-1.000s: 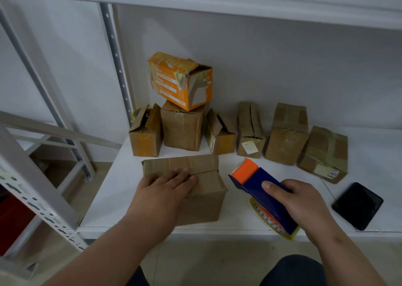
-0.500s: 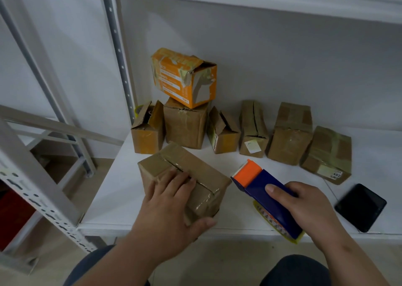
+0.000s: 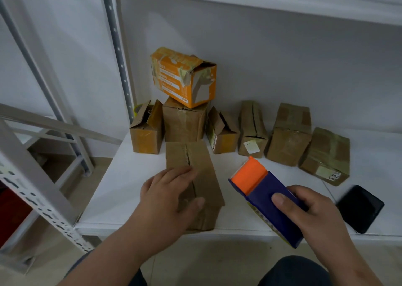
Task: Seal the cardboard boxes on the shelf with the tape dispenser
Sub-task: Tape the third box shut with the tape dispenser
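A brown cardboard box (image 3: 196, 161) lies at the front of the white shelf (image 3: 121, 185), its long side pointing away from me and its open top seam facing up. My left hand (image 3: 167, 194) rests on the near half of this box, fingers over the seam and thumb on the right flap. My right hand (image 3: 313, 216) grips a blue tape dispenser (image 3: 261, 192) with an orange front, held just right of the box and above the shelf.
Several more cardboard boxes (image 3: 289, 133) stand in a row along the back wall, some with open flaps. An orange box (image 3: 185, 77) sits on top of one. A black phone (image 3: 360, 207) lies at the right front. A metal upright (image 3: 117, 53) stands at the left.
My left hand has turned the front box from lying crosswise to pointing lengthwise away from me. The tape dispenser in my right hand has stayed about where it was.
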Demonstrator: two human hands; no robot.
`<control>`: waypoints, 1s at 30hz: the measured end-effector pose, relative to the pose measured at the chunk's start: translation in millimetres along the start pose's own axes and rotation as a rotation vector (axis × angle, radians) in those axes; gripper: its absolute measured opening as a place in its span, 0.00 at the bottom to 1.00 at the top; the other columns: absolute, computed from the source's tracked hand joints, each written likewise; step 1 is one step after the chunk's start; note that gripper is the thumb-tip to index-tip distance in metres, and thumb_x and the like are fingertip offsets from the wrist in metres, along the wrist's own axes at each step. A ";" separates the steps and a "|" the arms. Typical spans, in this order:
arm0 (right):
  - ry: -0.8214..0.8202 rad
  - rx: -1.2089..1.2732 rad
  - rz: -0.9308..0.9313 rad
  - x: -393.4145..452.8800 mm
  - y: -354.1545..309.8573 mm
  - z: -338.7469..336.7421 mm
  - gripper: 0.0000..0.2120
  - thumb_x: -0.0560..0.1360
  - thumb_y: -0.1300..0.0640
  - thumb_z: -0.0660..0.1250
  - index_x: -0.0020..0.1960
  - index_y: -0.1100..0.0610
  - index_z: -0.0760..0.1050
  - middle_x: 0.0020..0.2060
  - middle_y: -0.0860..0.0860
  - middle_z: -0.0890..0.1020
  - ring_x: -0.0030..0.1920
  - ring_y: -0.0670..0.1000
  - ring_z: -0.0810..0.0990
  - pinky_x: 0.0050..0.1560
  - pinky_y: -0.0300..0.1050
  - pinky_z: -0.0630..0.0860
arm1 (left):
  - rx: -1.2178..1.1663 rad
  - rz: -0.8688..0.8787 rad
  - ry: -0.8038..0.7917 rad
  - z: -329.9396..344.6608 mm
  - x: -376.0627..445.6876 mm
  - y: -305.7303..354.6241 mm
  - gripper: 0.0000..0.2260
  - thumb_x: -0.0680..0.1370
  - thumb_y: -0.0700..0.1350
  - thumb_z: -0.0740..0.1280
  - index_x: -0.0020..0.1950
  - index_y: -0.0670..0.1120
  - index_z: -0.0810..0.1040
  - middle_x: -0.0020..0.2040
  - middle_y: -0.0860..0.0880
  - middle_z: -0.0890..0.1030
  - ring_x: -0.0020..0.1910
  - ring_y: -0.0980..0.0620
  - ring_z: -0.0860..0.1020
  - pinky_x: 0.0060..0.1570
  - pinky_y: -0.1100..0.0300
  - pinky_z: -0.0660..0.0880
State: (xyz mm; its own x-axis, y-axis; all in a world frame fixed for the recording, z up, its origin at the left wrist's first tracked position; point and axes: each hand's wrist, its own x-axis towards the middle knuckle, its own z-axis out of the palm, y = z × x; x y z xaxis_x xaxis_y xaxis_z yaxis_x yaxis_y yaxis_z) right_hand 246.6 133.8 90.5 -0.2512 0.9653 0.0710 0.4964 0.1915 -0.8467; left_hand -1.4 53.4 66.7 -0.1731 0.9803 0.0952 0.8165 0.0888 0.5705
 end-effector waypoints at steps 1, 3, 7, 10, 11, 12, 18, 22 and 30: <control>-0.014 0.009 -0.016 -2.6 -2.8 -1.0 0.19 0.61 0.33 0.65 0.41 0.45 0.79 0.31 0.48 0.83 0.30 0.47 0.79 0.29 0.36 0.71 | -0.160 -0.051 0.062 -2.3 -0.3 9.1 0.22 0.78 0.60 0.62 0.72 0.62 0.66 0.69 0.66 0.66 0.70 0.60 0.65 0.71 0.52 0.63; -0.061 0.028 -0.048 -7.3 -8.0 -3.6 0.25 0.56 0.26 0.64 0.42 0.43 0.78 0.32 0.49 0.83 0.29 0.47 0.79 0.29 0.34 0.71 | -0.449 -0.214 0.087 -7.9 -0.2 29.7 0.18 0.77 0.60 0.63 0.66 0.60 0.73 0.59 0.63 0.74 0.59 0.61 0.74 0.62 0.59 0.73; -0.155 0.098 -0.063 -15.1 -15.0 -7.4 0.33 0.52 0.20 0.64 0.41 0.45 0.80 0.34 0.53 0.84 0.30 0.50 0.80 0.29 0.36 0.72 | -0.953 -0.397 -0.054 -16.4 -0.8 47.9 0.28 0.62 0.69 0.66 0.55 0.55 0.81 0.52 0.55 0.84 0.55 0.53 0.80 0.62 0.48 0.75; -0.206 0.125 -0.079 -21.2 -18.5 -8.2 0.31 0.53 0.21 0.67 0.41 0.46 0.81 0.34 0.54 0.83 0.30 0.49 0.80 0.29 0.36 0.72 | -1.102 -0.395 -0.206 -16.8 -3.9 44.0 0.27 0.64 0.69 0.72 0.52 0.50 0.85 0.51 0.46 0.85 0.56 0.44 0.81 0.63 0.42 0.74; -0.219 0.122 -0.083 -23.2 -20.1 -8.4 0.30 0.54 0.22 0.67 0.40 0.45 0.81 0.34 0.53 0.83 0.30 0.48 0.79 0.29 0.35 0.72 | -1.125 -0.392 -0.242 -15.3 -4.9 42.0 0.25 0.66 0.66 0.74 0.52 0.49 0.85 0.52 0.43 0.84 0.57 0.40 0.80 0.63 0.39 0.73; -0.231 0.116 -0.083 -25.0 -21.8 -8.6 0.27 0.54 0.24 0.68 0.40 0.45 0.81 0.33 0.53 0.83 0.29 0.47 0.79 0.29 0.34 0.71 | -1.135 -0.383 -0.264 -14.6 -5.5 41.5 0.22 0.67 0.62 0.75 0.52 0.48 0.85 0.53 0.41 0.83 0.58 0.38 0.79 0.63 0.37 0.72; -0.303 0.090 -0.063 -30.5 -24.1 -9.1 0.30 0.53 0.21 0.67 0.42 0.43 0.81 0.35 0.53 0.83 0.32 0.49 0.81 0.31 0.37 0.74 | -1.085 -0.391 -0.226 -13.0 -11.5 42.6 0.08 0.77 0.46 0.68 0.45 0.43 0.83 0.44 0.41 0.83 0.45 0.44 0.81 0.57 0.43 0.78; -0.333 0.018 -0.075 -32.4 -27.3 -8.6 0.31 0.52 0.19 0.65 0.43 0.41 0.80 0.36 0.52 0.84 0.33 0.47 0.81 0.33 0.38 0.74 | -1.018 -0.408 -0.114 -12.3 -17.2 46.4 0.09 0.78 0.43 0.67 0.40 0.42 0.81 0.36 0.44 0.82 0.35 0.51 0.80 0.37 0.61 0.78; -0.448 -0.125 -0.159 -27.2 -38.5 -1.7 0.30 0.55 0.19 0.62 0.48 0.36 0.76 0.41 0.44 0.84 0.38 0.46 0.83 0.37 0.40 0.78 | -0.755 -0.384 0.119 -20.8 -27.0 41.4 0.10 0.79 0.45 0.66 0.39 0.46 0.82 0.32 0.50 0.82 0.31 0.54 0.80 0.35 0.63 0.77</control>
State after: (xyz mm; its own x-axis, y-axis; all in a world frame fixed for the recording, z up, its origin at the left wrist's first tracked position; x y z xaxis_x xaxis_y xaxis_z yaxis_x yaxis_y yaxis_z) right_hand 235.7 100.4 122.1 -0.6506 0.7568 -0.0630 0.5125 0.3763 -0.7718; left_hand 25.7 27.0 104.7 -0.4542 0.8773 -0.1549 0.1105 0.2280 0.9674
